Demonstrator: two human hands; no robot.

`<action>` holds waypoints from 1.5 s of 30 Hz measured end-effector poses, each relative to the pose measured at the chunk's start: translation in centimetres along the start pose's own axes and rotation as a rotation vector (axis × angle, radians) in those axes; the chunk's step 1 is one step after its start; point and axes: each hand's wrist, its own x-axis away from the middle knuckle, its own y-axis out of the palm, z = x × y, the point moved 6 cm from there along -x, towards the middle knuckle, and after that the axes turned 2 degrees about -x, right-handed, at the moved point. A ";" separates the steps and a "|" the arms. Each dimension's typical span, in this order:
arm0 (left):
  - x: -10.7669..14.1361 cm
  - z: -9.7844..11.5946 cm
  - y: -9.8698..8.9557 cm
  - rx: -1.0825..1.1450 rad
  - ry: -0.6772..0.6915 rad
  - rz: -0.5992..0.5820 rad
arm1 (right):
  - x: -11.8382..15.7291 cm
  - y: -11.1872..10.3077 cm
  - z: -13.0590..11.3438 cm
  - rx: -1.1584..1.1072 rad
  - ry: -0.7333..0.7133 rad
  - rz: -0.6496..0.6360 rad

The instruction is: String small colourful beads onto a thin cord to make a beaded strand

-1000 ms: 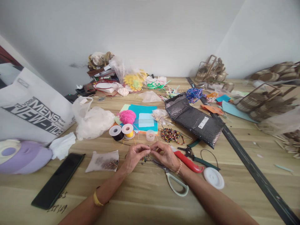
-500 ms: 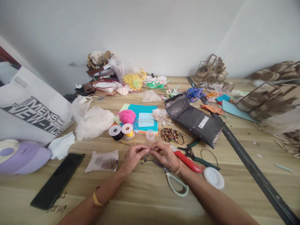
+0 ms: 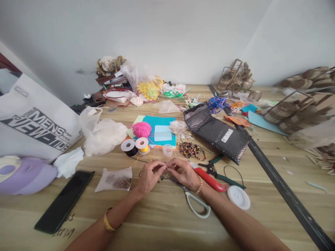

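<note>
My left hand [image 3: 151, 176] and my right hand [image 3: 184, 173] meet fingertip to fingertip, both pinched; what lies between the fingertips is too small to make out. Loose small beads [image 3: 160, 177] lie on the table below them. Scissors with a pale handle [image 3: 198, 205] lie partly under my right hand, beside a red-handled tool [image 3: 211, 180]. Beyond the hands are a black spool [image 3: 129, 147], a yellow spool [image 3: 142, 145], a small clear round container [image 3: 167, 150] and a heap of colourful beads [image 3: 192, 151]. A white pouch with beads [image 3: 115, 180] sits left of my left hand.
A black phone-like slab [image 3: 65, 201] and a purple object [image 3: 28, 174] lie at left. Pink yarn [image 3: 141, 129] rests on blue sheets [image 3: 167, 122]. To the right are a black padded envelope [image 3: 217, 132], green-handled pliers [image 3: 227, 180] and a white round lid [image 3: 238, 197].
My left hand's fingers have shifted slightly, so more of the beads behind them show. Both hands remain together at nearly the same place.
</note>
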 end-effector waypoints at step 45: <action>0.2 1.9 -1.6 -0.020 0.280 0.188 | -0.7 1.1 1.4 -0.732 0.402 -0.028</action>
